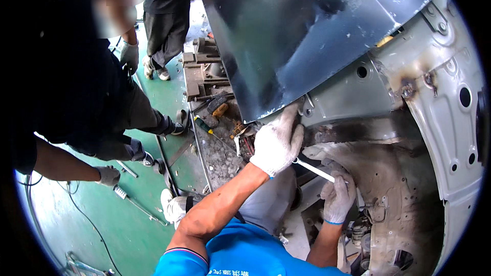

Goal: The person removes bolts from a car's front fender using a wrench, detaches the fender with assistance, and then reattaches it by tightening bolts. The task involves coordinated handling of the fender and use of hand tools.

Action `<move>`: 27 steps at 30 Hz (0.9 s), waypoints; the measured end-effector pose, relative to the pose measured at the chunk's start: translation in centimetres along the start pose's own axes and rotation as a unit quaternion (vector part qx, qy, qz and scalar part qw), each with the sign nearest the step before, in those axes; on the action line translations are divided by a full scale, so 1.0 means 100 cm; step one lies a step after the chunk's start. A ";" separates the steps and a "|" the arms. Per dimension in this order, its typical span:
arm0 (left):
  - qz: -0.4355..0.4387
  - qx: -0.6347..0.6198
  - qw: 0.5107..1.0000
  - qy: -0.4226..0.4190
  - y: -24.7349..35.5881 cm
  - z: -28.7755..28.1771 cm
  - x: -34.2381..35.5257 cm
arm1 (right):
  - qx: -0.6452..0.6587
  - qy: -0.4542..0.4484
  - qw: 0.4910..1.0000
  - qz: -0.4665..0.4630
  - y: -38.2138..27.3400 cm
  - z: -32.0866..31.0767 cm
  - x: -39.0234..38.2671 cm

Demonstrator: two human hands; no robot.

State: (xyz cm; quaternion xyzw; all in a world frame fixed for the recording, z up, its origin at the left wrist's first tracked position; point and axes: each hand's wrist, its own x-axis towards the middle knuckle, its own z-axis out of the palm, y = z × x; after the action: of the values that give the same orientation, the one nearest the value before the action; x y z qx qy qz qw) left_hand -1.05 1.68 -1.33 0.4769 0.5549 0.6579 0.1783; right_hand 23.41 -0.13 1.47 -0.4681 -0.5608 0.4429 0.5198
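My left hand (276, 145), in a white knitted glove, reaches up to the lower edge of a dark, scuffed sheet-metal panel (286, 41). Its fingers are bent close together beside a small bracket on the grey car body, and whatever lies between them is hidden. Lower to the right, my right hand (337, 198), gloved too, is closed around a slim silver wrench (316, 170). The wrench slants up toward the left, its free end just below my left hand. Beneath the panel runs a grey body rail (348, 94) with a rusty, scorched lower part.
Grey car-body structure (465, 138) curves along the right. Screwdrivers, including a green-handled one (203, 124), lie on a dirty surface beside a heavy metal fixture (207, 74). Co-workers stand at left; one gloved hand (108, 176) holds a tool above the green floor (117, 225) with a cable.
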 end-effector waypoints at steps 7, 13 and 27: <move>-0.105 -0.098 0.989 0.030 0.014 -0.005 -0.008 | 0.092 0.011 0.990 -0.103 -0.014 0.027 0.000; -0.039 -0.100 0.991 0.080 0.016 0.016 0.000 | 0.123 -0.044 0.985 -0.115 0.023 0.073 0.010; 0.103 0.093 0.987 0.080 0.026 0.022 -0.001 | -0.272 -0.076 0.927 -0.247 0.027 0.100 0.026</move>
State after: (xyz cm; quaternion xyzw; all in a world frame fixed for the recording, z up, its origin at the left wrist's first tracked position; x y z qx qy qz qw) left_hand 1.57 2.02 0.83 0.4919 0.5741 0.6543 0.0189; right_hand 13.58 2.78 -1.43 -0.4033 -0.7954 0.1652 0.4211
